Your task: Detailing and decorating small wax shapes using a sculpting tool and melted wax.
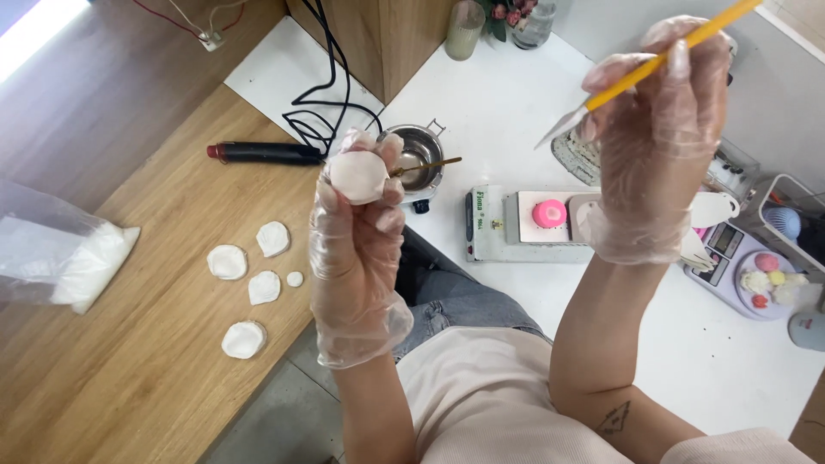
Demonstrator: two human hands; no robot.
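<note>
Both my hands wear clear plastic gloves. My left hand (pixel 357 232) is raised over the table edge and pinches a round, pale pink-white wax disc (pixel 357 175) between its fingertips. My right hand (pixel 657 137) is held higher at the right and grips a yellow-handled tool (pixel 679 43) with a thin flat blade that points down-left. Blade and disc are well apart.
Several white discs (pixel 249 283) lie on the wooden table (pixel 129 378). Also there: a bag of white granules (pixel 86 262), a black-and-red tool (pixel 258 153), black cables (pixel 331 94), a small metal pot with a spoon (pixel 421 155), a white device with a pink blob (pixel 548 215), a purple tray (pixel 756 275).
</note>
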